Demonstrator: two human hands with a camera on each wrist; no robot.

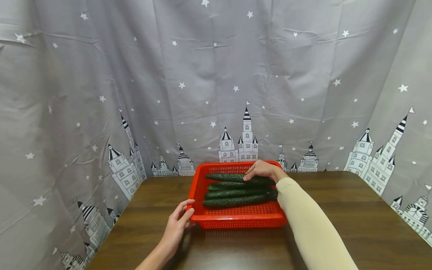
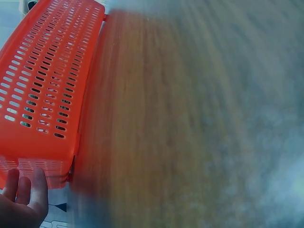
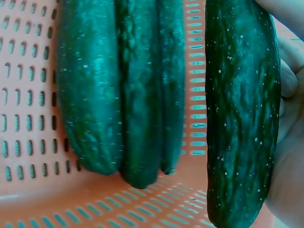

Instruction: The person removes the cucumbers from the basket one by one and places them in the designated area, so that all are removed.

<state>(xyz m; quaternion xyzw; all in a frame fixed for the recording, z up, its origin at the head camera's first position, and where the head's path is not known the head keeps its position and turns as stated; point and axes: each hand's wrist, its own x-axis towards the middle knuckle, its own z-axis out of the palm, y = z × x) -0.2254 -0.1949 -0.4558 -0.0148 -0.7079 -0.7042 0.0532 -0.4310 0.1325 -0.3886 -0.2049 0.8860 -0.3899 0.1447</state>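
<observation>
A red plastic basket (image 1: 237, 216) with slotted walls stands on the table, several long dark-green cucumbers lying in it side by side. My right hand (image 1: 264, 170) reaches over from the right and grips the rearmost cucumber (image 1: 224, 177), its thumb along the front. In the right wrist view, that cucumber (image 3: 242, 114) lies against the palm, apart from the three other cucumbers (image 3: 90, 90). My left hand (image 1: 178, 221) holds the basket's rim at the near left corner, thumb on top. The left wrist view has its fingers (image 2: 39, 187) up against the basket's end wall.
The brown wooden table (image 1: 337, 217) extends on both sides of the basket and in front of it. A grey curtain (image 1: 209, 75) printed with stars and castles hangs behind the table and along its sides.
</observation>
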